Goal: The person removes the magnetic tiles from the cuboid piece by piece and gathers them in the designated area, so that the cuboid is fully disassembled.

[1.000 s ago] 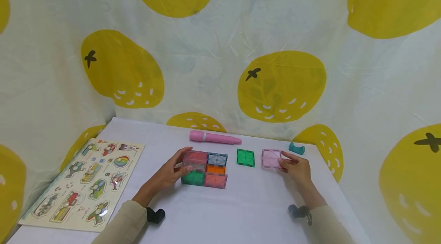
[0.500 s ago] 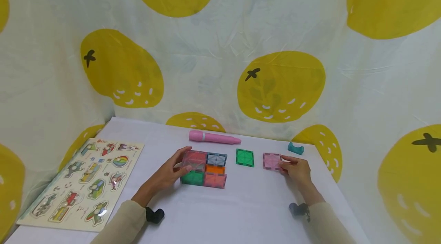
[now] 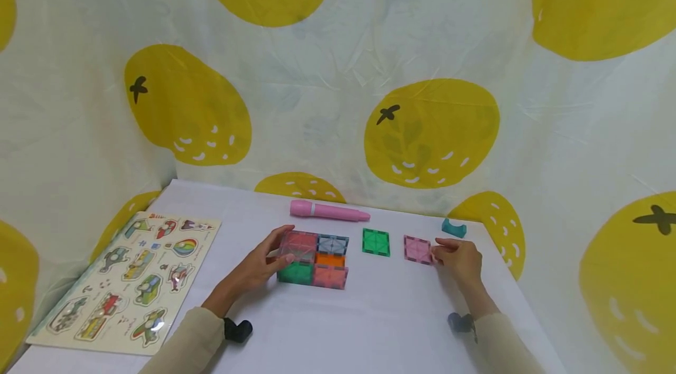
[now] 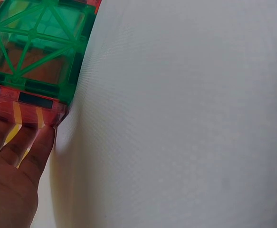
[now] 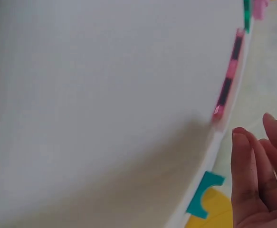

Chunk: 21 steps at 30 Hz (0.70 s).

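My left hand [image 3: 254, 267] holds the left side of a box-like build of see-through magnetic tiles [image 3: 331, 275], with red, green, blue-grey, orange and pink squares. In the left wrist view, the fingers lie against a red side below a green tile [image 4: 33, 42]. A pink magnetic tile [image 3: 418, 249] lies flat on the table at the right. My right hand [image 3: 460, 259] is just right of it, fingers loosely bent and holding nothing. The right wrist view shows a gap between the fingertips [image 5: 240, 135] and the pink tile [image 5: 228, 78]. A green magnetic tile [image 3: 376, 242] lies left of the pink one.
A pink pen-like stick [image 3: 330, 211] lies along the back of the white table [image 3: 380, 321]. A teal notched block [image 3: 454, 228] sits at the back right corner. At the left lies a picture puzzle board [image 3: 127, 280]. A lemon-print cloth [image 3: 317, 98] hangs behind.
My right hand has set the pink tile down flat, slightly nearer and to the right, and has let go, moving off to the right. The left hand has stayed put.
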### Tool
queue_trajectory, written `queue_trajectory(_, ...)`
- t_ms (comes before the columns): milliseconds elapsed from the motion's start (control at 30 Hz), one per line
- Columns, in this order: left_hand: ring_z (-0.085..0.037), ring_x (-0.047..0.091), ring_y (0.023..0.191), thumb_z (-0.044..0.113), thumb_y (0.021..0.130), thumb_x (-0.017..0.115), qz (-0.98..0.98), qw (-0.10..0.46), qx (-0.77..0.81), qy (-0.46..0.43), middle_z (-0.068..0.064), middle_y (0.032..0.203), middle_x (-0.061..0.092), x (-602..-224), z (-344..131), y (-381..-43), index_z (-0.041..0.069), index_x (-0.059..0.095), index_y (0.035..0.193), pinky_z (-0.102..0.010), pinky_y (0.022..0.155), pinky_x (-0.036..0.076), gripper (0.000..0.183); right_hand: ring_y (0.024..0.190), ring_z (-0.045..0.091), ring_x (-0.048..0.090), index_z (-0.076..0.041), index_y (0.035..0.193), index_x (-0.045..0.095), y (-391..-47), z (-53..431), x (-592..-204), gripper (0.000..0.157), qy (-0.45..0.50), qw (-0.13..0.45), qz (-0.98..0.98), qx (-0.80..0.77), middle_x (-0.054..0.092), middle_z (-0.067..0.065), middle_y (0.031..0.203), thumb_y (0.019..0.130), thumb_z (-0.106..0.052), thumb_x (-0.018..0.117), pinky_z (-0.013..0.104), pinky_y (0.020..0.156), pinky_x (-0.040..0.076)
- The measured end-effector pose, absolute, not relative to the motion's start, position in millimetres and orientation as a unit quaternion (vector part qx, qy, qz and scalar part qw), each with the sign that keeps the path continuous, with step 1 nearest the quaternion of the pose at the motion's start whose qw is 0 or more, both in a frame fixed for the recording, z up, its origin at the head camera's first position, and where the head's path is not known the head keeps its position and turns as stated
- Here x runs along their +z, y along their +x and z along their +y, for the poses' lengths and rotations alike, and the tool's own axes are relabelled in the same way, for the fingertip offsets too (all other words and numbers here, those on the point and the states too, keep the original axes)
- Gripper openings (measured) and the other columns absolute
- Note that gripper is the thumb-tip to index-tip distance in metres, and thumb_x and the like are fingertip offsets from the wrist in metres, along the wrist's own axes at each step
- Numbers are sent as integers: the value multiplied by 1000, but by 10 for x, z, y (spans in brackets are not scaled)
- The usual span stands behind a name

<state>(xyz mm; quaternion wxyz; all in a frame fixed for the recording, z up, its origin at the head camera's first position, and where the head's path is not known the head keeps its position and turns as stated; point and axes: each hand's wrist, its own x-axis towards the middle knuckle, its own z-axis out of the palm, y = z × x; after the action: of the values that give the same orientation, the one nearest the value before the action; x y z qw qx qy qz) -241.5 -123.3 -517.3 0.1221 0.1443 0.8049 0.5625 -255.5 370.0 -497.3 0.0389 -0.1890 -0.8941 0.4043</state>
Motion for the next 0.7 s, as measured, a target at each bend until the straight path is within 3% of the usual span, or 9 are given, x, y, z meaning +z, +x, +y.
queue_trajectory(167,-36,34,160,49,99,72,806,121,560,147,-2,172,36,-5160,-1229,-2406,54,31,159,-58,128,35,73,97,24,76,-12,133,75,-2440,3499,-4856,35,-139,72,-903,400,81,14,113,101,-26,76,15,71,59)
queue_trajectory(333,-36,35,159,48,100,72,807,121,558,147,-2,172,36,-5151,-1227,-2404,50,31,161,-57,127,37,74,108,25,76,-17,135,74,-2280,3182,-4710,39,-107,63,-893,432,80,9,121,98,-32,78,13,78,59)
queue_trajectory(500,-39,35,158,47,101,70,809,119,555,152,-6,172,35,-5156,-1231,-2407,41,29,165,-58,126,38,77,111,23,75,-21,131,77,-2151,2862,-4612,38,-60,61,-888,451,80,5,121,95,-31,83,18,85,62)
queue_trajectory(700,-41,35,158,46,102,70,809,117,556,154,-7,172,35,-5168,-1230,-2399,38,29,166,-60,125,38,77,110,22,76,-23,124,80,-2007,2537,-4592,35,-25,46,-881,471,81,2,115,90,-26,87,23,86,64)
